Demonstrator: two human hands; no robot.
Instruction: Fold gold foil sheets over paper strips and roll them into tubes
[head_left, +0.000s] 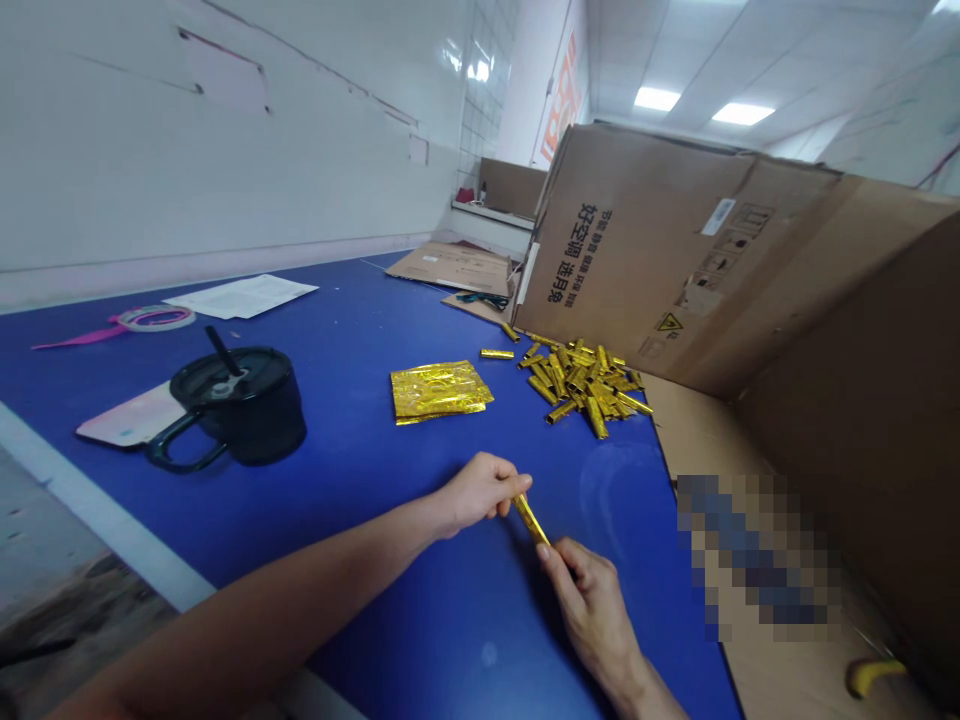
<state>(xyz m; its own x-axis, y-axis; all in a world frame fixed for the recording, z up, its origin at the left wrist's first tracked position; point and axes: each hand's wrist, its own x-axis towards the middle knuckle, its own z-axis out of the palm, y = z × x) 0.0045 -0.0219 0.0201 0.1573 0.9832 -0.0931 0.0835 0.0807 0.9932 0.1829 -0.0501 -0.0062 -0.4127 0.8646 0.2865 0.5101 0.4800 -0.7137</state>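
My left hand [476, 492] and my right hand [592, 610] both pinch a short gold foil tube [531, 520] over the blue table [420, 500], one at each end. Beyond my hands lies a heap of several similar gold foil tubes [585, 385], against the foot of a large cardboard panel. A single loose tube [496, 353] rests to the left of the heap. A flat stack of crinkled gold foil [441, 390] sits on the table, nearest my left hand.
A black lidded mug with a straw [240, 400] stands at left on a pale pad [127, 417], near a tape roll [156, 318] and white paper [244, 296]. Cardboard sheets [645, 230] wall the right side. A pixelated patch [754, 555] covers part of the lower right.
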